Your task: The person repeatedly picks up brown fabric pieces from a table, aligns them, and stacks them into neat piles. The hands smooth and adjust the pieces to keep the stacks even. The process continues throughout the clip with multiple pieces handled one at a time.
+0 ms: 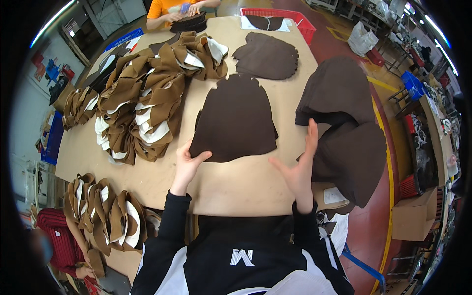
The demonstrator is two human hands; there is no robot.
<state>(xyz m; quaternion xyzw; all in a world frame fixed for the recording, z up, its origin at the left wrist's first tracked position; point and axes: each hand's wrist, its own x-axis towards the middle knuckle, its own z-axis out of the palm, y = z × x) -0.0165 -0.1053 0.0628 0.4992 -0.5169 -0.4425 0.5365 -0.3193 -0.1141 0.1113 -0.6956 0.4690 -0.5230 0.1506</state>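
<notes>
In front of me lies a dark brown cut piece (233,118), cloth or leather, with a notched far edge and a curved near edge. Its lower left corner is pinched by my left hand (188,164), thumb on top and the other fingers partly hidden beneath. Beyond the near right corner, my right hand (299,169) is raised with thumb and fingers apart, holding nothing. Close by on its right, a stack of similar dark brown pieces (339,93) overlaps another dark stack (351,157) at the table's right edge.
Bunched brown pieces with white lining (147,98) cover the table's left side. A flat dark stack (268,55) and a red crate (305,27) are farther off. An orange-shirted person (179,10) works at the far end; a person in dark red (61,236) handles pieces at lower left.
</notes>
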